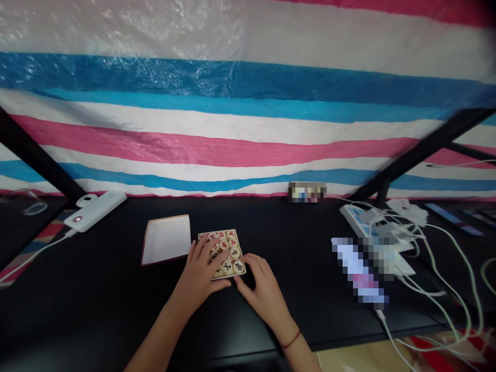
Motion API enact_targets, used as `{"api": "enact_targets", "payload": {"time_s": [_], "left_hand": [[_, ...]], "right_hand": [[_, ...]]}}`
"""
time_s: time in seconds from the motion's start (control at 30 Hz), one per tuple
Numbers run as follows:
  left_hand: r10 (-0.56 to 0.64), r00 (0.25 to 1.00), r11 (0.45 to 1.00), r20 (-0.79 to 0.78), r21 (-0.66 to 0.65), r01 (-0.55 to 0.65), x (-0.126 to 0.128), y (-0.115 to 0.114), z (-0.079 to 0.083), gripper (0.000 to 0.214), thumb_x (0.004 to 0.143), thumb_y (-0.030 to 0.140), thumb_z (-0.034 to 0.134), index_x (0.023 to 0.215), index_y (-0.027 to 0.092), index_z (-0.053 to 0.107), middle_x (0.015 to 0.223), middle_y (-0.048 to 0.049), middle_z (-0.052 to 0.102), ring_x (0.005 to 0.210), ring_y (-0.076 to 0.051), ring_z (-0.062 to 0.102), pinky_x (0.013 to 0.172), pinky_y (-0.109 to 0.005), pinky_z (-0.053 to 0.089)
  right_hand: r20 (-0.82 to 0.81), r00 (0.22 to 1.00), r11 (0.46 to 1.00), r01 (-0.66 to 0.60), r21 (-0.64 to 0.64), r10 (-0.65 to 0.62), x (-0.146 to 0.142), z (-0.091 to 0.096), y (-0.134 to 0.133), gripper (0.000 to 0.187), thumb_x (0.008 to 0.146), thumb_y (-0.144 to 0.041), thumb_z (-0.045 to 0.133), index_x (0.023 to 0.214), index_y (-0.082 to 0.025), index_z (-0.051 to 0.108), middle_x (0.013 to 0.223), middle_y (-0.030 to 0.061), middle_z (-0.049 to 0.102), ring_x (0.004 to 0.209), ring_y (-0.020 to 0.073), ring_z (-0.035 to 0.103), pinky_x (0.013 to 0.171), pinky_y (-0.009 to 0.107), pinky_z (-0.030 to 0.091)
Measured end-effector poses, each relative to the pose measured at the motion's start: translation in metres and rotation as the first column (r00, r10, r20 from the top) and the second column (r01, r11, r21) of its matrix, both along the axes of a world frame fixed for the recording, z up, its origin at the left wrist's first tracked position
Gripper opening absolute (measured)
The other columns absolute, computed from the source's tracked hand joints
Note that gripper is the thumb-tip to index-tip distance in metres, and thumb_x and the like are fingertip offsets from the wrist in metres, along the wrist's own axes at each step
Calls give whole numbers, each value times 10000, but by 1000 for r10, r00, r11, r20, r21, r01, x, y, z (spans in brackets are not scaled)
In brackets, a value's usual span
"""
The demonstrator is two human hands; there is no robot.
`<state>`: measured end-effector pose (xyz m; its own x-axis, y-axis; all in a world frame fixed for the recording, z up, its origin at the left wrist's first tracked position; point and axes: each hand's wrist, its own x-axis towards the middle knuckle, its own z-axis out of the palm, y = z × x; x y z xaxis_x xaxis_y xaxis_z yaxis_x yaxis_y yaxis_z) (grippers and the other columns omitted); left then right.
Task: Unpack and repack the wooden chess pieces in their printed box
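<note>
A shallow square box (245,269) of Chinese chess pieces (234,252) sits on the black table. The round pieces lie in rows, red characters toward the back and black ones toward the front. Over the box's left part, my left hand (201,268) is spread, fingertips resting on the pieces and hiding several of them. My right hand (261,287) holds the front right corner, thumb at the front edge and fingers along the right side. Left of the box lies a lid (167,240), its white inside facing up.
A white power bank (96,211) with a cable lies at the back left. On the right are a blurred-out phone (358,274), a power strip (354,219) and tangled white cables (426,258). A striped plastic sheet (232,150) hangs behind the table.
</note>
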<state>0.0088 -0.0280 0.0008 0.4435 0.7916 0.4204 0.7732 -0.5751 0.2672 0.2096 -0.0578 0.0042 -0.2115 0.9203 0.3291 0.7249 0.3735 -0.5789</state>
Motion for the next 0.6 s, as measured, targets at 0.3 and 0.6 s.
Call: {"api": "enact_targets", "payload": {"time_s": [0.3,0.6], "left_hand": [[108,993,990,52,81,-112,-12,13,3,512,857,450,608,1320,262,498,1333,-116,523,1358,-346,351,1101,-573,297],[330,943,944,-42,-17,-331,-74,-3,-12,214,902,363,502,965,242,665,1130,-84,680,1110,-325,598,966,-566,415]], "right_hand": [[10,999,999,50,-2,-50,-7,1,10,244,871,-208,575,1114,-196,559,1057,86,634,923,239,576,821,397,488],[-197,972,991,132,14,-126,-2,-6,10,276,862,-253,562,1129,-183,543,1004,82,628,883,206,596,768,338,516]]}}
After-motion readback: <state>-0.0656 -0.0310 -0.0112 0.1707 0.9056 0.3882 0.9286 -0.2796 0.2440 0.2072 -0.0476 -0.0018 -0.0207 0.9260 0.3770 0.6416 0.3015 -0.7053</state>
